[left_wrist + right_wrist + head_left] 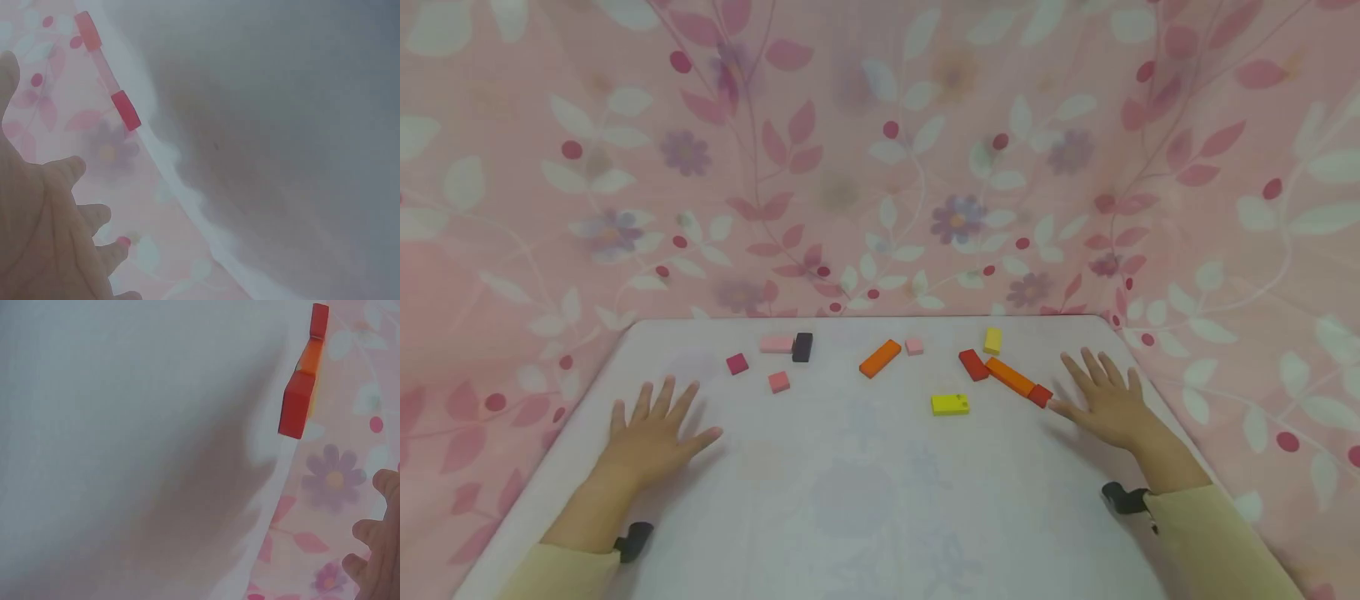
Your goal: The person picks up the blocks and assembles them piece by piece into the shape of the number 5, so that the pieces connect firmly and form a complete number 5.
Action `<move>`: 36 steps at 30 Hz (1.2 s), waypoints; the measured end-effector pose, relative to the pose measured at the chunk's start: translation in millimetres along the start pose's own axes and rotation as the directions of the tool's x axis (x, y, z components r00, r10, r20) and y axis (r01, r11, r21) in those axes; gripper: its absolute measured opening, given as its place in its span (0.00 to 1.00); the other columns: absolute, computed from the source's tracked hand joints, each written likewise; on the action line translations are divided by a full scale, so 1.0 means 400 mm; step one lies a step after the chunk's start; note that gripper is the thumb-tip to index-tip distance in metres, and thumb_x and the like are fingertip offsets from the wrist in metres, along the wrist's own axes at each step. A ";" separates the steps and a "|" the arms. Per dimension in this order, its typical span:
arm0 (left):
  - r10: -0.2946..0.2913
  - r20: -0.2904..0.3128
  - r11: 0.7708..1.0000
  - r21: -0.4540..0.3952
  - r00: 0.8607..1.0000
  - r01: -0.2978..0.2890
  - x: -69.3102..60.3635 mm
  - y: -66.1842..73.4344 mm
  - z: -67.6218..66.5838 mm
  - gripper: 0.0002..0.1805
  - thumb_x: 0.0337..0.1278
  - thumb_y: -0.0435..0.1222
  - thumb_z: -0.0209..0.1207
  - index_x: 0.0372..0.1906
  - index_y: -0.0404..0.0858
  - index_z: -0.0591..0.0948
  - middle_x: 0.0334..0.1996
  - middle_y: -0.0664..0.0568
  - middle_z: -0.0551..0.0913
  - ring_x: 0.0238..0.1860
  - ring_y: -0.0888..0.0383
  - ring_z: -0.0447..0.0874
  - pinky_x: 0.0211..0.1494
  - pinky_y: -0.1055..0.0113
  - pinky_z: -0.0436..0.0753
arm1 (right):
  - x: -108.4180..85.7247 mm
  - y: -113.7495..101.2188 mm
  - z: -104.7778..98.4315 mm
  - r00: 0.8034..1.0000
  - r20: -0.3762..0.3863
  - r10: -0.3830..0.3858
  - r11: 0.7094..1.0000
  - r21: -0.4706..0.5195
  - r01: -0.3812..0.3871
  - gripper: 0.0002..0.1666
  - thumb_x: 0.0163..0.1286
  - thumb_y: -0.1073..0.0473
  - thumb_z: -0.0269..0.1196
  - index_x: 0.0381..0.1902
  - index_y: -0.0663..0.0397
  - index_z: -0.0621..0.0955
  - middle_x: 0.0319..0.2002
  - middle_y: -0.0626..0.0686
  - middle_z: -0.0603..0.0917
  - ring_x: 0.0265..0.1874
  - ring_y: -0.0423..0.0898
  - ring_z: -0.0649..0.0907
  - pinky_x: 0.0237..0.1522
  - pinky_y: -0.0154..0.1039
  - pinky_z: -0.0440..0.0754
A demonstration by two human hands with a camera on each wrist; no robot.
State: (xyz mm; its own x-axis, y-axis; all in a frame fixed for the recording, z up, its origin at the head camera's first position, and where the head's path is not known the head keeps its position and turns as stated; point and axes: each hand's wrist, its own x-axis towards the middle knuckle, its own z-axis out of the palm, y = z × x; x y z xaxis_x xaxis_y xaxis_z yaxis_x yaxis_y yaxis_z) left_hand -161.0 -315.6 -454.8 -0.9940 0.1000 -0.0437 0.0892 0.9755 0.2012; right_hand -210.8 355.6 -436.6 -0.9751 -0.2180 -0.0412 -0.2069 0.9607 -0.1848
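My left hand (646, 443) is spread over the left side of the white table, holding nothing; the crimson block (737, 363) is the nearest piece to it. On the right, my right hand (1108, 404) has its fingers fanned out and grips nothing. Its thumb tip appears close to a small red block (1041, 396); whether they touch I cannot tell. That block lies end to end with a long orange block (1011, 377), beside a darker red block (973, 365). In the left wrist view, fingers (94, 215) stretch out near a crimson block (126, 110).
Toward the back lie a pink block (777, 344), a black block (802, 347), a coral block (778, 382), an orange block (880, 358), a light pink block (913, 346), a pale yellow block (993, 341) and a bright yellow block (951, 405). Floral cloth (850, 167) surrounds the table (820, 517).
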 end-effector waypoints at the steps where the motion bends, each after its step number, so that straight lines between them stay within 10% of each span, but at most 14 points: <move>1: 0.002 -0.003 1.000 0.002 1.000 -0.002 0.002 0.003 0.001 0.55 0.60 0.74 0.43 0.81 0.41 0.50 0.77 0.29 0.42 0.75 0.25 0.33 0.66 0.26 0.25 | 0.002 -0.003 -0.001 1.000 -0.004 -0.004 1.000 0.002 0.004 0.57 0.68 0.25 0.51 0.81 0.49 0.48 0.78 0.69 0.44 0.74 0.73 0.42 0.64 0.77 0.29; 36: 0.150 -0.037 0.988 -0.018 0.988 -0.151 0.134 0.158 0.014 0.53 0.61 0.73 0.43 0.80 0.44 0.52 0.79 0.36 0.43 0.77 0.30 0.35 0.71 0.30 0.31 | 0.138 -0.171 -0.011 0.980 -0.048 -0.194 0.980 0.035 0.195 0.51 0.70 0.29 0.54 0.80 0.45 0.55 0.79 0.64 0.48 0.76 0.68 0.47 0.70 0.71 0.39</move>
State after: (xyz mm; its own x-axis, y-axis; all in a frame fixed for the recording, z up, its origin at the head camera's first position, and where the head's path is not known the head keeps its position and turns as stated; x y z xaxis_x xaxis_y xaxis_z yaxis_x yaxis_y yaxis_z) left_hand -208.4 -247.5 -450.1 -0.9710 0.2379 0.0236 0.2371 0.9455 0.2233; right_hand -250.6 278.6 -421.9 -0.9193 -0.3913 0.0427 -0.3905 0.8931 -0.2234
